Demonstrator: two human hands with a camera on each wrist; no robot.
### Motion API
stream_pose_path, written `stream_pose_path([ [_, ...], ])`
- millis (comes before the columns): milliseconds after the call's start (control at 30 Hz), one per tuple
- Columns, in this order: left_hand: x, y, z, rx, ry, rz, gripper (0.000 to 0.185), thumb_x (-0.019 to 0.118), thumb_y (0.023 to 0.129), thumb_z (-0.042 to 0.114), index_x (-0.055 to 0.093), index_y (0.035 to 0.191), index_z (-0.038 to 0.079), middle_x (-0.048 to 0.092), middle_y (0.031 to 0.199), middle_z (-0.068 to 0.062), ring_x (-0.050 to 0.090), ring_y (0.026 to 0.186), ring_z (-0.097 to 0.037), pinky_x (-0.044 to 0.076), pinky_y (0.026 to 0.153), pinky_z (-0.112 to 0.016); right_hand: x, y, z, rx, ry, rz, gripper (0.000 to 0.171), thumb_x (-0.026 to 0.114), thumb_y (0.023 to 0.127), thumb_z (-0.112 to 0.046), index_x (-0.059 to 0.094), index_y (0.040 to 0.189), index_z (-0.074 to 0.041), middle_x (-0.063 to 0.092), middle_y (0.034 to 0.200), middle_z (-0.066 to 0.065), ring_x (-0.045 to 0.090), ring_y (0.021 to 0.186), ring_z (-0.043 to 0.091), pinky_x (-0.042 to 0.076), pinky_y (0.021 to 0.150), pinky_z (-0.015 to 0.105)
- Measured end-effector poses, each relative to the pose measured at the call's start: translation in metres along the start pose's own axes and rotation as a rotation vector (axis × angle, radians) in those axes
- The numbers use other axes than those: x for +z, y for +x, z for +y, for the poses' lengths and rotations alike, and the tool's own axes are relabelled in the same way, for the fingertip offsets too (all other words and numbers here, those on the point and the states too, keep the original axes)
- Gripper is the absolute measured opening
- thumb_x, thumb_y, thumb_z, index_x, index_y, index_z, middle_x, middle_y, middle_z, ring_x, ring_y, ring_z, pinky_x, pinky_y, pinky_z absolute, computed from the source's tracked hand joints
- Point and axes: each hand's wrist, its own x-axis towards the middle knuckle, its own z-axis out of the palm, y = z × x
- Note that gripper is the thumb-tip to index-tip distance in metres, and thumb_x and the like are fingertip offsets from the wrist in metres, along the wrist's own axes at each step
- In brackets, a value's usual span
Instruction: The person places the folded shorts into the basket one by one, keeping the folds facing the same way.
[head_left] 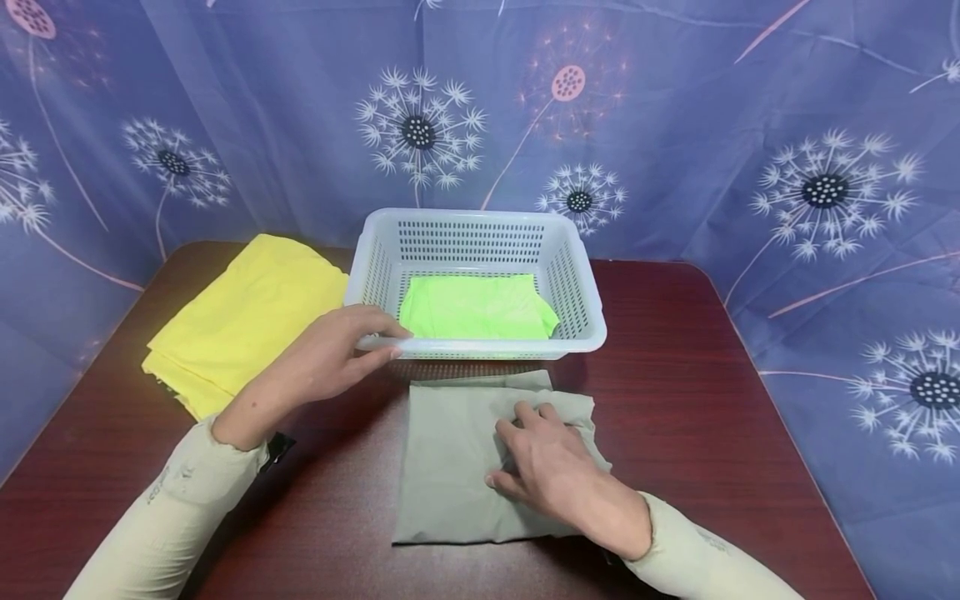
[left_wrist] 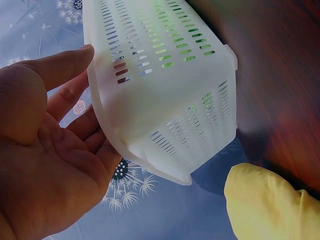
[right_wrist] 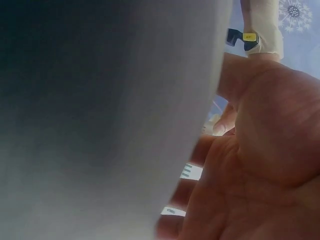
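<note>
Pale sleeves (head_left: 161,517) cover both forearms at the bottom edge, one coming in from 7 o'clock, the other from 5 o'clock. At the end of the second, the right hand (head_left: 551,467) rests on a grey cloth (head_left: 453,475), thumb and fingers spread apart, fingertips bent down onto it. From the right wrist the cloth fills most of the view and hides the ends of the fingers, so whether they take up any fabric I cannot tell.

That grey cloth lies folded on the dark red table (head_left: 675,367), at 6 o'clock from the white basket (head_left: 577,342), with a narrow strip of a lower layer showing along its 12 o'clock edge. The left hand (head_left: 330,350) grips the basket's rim at its 8 o'clock corner; the left wrist view shows the thumb on the near side and the fingers behind. Inside, on the basket's floor, lies a bright green cloth (head_left: 472,307), one end jutting toward 4 o'clock.

At 9 o'clock from the basket, just beside it, sits a folded yellow cloth (head_left: 251,308). Beyond the table, at 12 o'clock, hangs a blue curtain (head_left: 300,108) printed with dandelions.
</note>
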Motion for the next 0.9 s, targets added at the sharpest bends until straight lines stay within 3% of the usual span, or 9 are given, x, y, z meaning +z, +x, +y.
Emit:
stream_pose_path([
  [433,0.0002,-0.0003,-0.0001,-0.010,-0.004,0.000,0.019,0.076,0.099,0.015,0.079,0.118,0.013,0.075,0.113,-0.001,0.066,0.104,-0.021,0.053,0.095,-0.045,0.0007,0.0069,-0.0075,0.000,-0.011,0.003,0.048,0.084,0.087,-0.055,0.070,0.109,-0.015,0.057,0.103,0.006,0.057,0.099,0.031,0.059,0.065,0.047],
  [900,0.0008,-0.0007,0.0000,0.024,0.000,0.019,0.018,0.076,0.099,0.015,0.079,0.117,0.011,0.076,0.111,-0.001,0.067,0.103,-0.021,0.054,0.093,-0.046,0.0014,0.0087,-0.0093,-0.006,-0.021,0.016,0.049,0.083,0.087,-0.057,0.070,0.109,-0.015,0.059,0.106,0.007,0.058,0.100,0.031,0.060,0.066,0.048],
])
